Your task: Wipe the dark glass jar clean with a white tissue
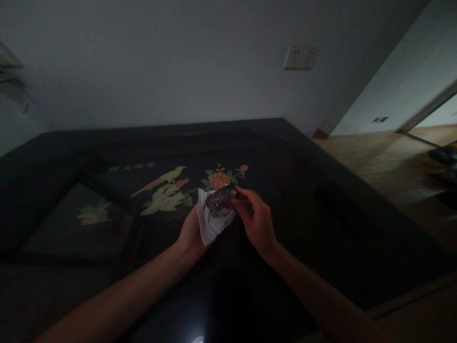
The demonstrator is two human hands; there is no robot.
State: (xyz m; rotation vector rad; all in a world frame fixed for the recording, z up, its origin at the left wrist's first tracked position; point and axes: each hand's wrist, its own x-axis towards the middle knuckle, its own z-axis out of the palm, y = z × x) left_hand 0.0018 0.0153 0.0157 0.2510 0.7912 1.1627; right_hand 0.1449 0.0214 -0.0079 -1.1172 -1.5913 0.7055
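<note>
In the head view, a white cloth or tissue (213,229) drapes over my left hand (192,227), whose fingers are mostly hidden beneath it. A small dark, glossy object (220,200), partly see-through, rests against the cloth; its exact kind is too dim to make out. My right hand (255,216) pinches the object's right end between thumb and fingers. Both hands are held close together above a black glossy table (293,190).
Inlaid flowers (218,180) and a bird (160,181) decorate the tabletop. A white wall with a double socket (301,57) rises behind it. To the right lies a wooden floor (371,152), with dark items (444,155) at the far edge.
</note>
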